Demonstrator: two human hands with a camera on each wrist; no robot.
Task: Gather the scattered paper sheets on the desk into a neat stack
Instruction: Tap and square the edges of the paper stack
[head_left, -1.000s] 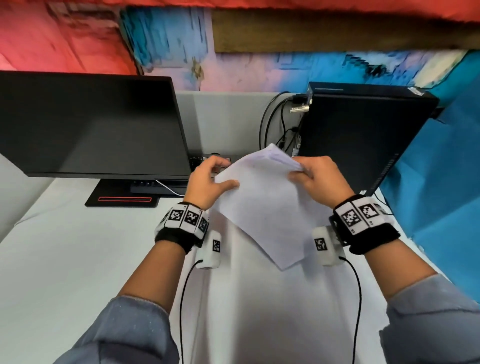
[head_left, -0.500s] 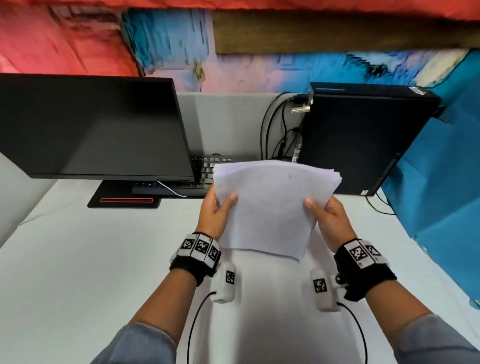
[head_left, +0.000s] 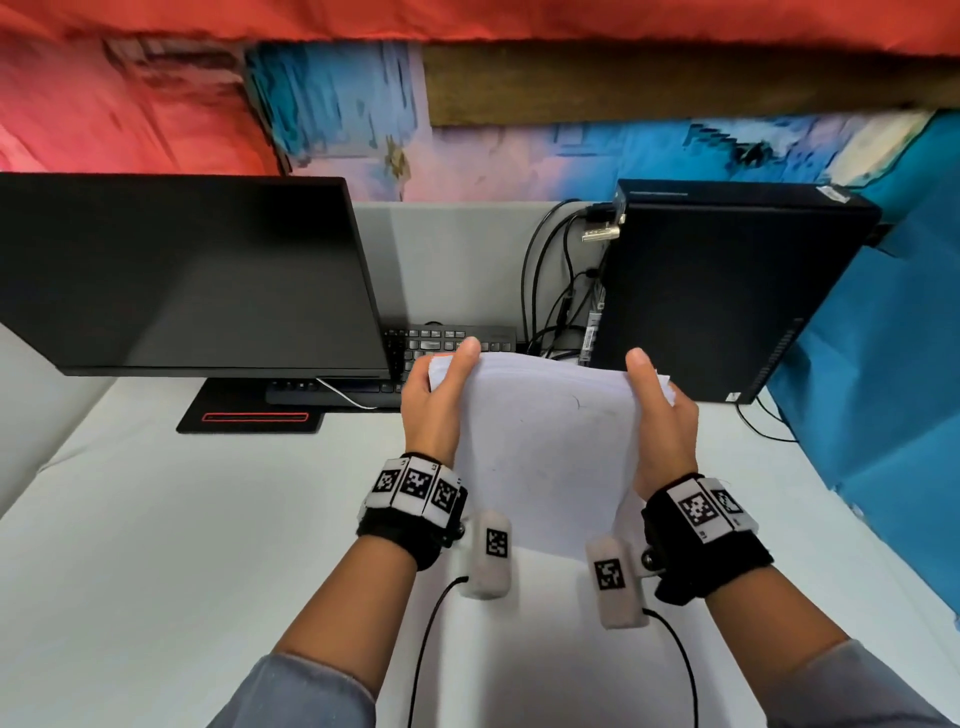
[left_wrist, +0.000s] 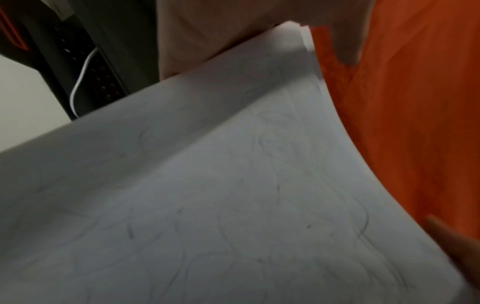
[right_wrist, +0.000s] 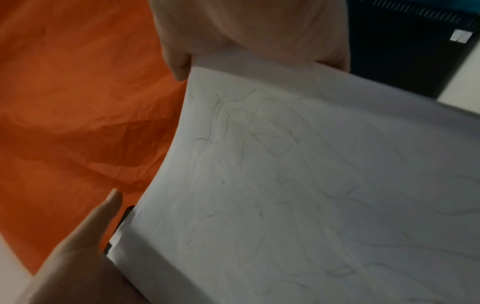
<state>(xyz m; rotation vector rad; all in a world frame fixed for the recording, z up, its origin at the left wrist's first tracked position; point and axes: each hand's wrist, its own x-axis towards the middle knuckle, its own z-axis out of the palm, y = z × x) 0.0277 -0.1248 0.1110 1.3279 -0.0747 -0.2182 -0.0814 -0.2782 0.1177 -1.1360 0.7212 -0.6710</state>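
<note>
A stack of white paper sheets (head_left: 545, 441) with faint pencil scribbles is held up above the middle of the white desk (head_left: 156, 545). My left hand (head_left: 439, 397) grips its left edge and my right hand (head_left: 658, 410) grips its right edge, thumbs on the near face and fingers hidden behind. The top edges of the sheets are slightly uneven at the right corner. In the left wrist view the paper stack (left_wrist: 233, 195) fills the frame under my left hand (left_wrist: 233, 35). The right wrist view shows the paper stack (right_wrist: 311, 174) below my right hand (right_wrist: 246, 30).
A black monitor (head_left: 182, 270) stands at the back left, with a keyboard (head_left: 452, 338) behind the hands. A black computer tower (head_left: 727, 291) with cables (head_left: 550, 291) stands at the back right. Blue cloth (head_left: 883, 389) borders the desk's right side.
The stack has turned from a corner-down tilt to standing squared. Both hands have shifted from its top, then its lower sides, to gripping its two side edges.
</note>
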